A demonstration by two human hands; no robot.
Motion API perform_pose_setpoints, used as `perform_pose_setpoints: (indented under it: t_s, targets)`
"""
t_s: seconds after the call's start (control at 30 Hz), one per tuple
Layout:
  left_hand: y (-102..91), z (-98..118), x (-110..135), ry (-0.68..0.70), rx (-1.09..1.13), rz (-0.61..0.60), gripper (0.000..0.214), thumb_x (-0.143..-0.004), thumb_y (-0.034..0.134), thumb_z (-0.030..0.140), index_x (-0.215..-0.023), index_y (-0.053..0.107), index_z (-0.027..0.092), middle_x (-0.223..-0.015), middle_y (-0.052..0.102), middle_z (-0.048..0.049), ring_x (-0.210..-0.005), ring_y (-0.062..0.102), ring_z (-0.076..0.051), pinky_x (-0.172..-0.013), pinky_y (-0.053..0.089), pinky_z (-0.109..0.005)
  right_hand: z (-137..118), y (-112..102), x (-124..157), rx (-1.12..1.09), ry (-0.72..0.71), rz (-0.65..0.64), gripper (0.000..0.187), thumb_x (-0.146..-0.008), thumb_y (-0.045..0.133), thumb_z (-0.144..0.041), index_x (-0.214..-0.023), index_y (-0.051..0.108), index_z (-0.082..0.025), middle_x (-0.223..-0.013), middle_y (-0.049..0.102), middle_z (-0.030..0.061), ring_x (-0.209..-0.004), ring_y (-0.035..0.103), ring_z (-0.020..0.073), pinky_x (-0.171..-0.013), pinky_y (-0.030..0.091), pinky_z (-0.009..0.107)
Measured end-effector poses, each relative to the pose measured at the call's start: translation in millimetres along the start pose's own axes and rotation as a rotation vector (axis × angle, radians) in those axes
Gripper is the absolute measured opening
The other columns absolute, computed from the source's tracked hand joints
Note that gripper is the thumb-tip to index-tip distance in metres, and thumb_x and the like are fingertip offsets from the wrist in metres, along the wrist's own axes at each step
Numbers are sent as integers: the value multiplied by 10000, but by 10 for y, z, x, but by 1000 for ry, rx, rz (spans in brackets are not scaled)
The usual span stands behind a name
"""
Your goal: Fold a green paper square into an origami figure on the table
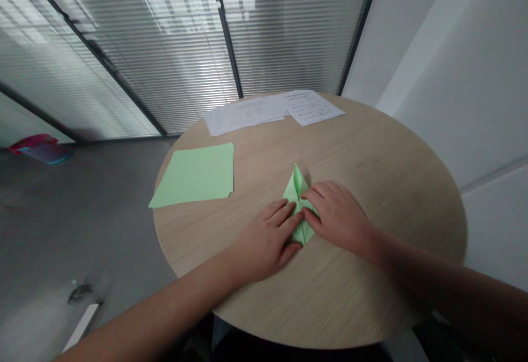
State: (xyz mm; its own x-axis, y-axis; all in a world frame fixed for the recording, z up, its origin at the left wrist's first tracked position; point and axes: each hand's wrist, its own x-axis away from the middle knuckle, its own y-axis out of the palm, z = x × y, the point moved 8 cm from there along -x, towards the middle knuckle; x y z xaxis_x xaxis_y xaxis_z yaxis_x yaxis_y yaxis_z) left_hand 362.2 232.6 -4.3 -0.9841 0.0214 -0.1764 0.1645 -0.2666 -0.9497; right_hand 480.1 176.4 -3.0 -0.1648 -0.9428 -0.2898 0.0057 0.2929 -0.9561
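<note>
A folded light-green paper shape point(297, 186) lies on the round wooden table point(371, 164), its point aimed away from me. My left hand point(266, 239) rests on its left side, fingers stretched flat onto the paper. My right hand point(336, 213) presses on its right side, fingers extended and lying flat along the middle crease. The lower half of the paper is mostly covered by both hands.
A stack of flat green sheets point(196, 174) lies at the table's left. White printed papers point(272, 110) sit at the far edge. Glass walls with blinds stand behind, a white wall at right, and a pink basket point(40, 148) sits on the grey floor.
</note>
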Motion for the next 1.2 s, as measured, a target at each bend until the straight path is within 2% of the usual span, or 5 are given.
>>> perform_pose_setpoints:
  t_s: [0.1, 0.27, 0.47, 0.7, 1.2]
  targets:
    - [33, 18, 93, 36, -2, -109, 653, -1019, 560, 497, -1576, 435, 179, -1620, 434, -223, -1524, 385, -402, -1222, 349, -622, 14, 16, -7, -26, 5, 4, 194, -973, 616, -291, -1106, 702, -180, -1017, 687, 110, -985, 593, 304, -851, 426, 429]
    - [65, 49, 127, 82, 16, -219, 620, -1020, 524, 584, -1565, 473, 292, -1680, 346, -183, -1566, 293, -417, -1241, 241, -673, 116, 14, 16, -163, -30, 27, 222, -1012, 546, -230, -1128, 727, -176, -995, 707, 102, -989, 617, 286, -902, 463, 435]
    - [74, 60, 146, 82, 5, -203, 650, -1013, 519, 601, -1571, 456, 274, -1681, 343, -190, -1576, 276, -399, -1247, 242, -648, 276, -36, 138, -380, -202, 74, 248, -997, 582, -216, -1189, 736, -181, -1115, 711, 127, -1042, 643, 271, -916, 516, 434]
    - [21, 88, 160, 122, 16, -139, 679, -979, 599, 580, -1565, 451, 271, -1652, 397, -190, -1565, 310, -394, -1232, 267, -668, 300, -28, 111, -404, -206, 96, 124, -964, 668, -242, -994, 789, -229, -1066, 710, 94, -1029, 654, 255, -923, 511, 444]
    - [24, 140, 140, 111, -31, -172, 703, -980, 582, 606, -1577, 434, 265, -1654, 380, -212, -1565, 292, -421, -1210, 258, -710, 264, -29, 82, -399, -164, 104, 51, -903, 782, -265, -927, 795, -223, -1038, 716, 73, -1008, 647, 247, -920, 497, 424]
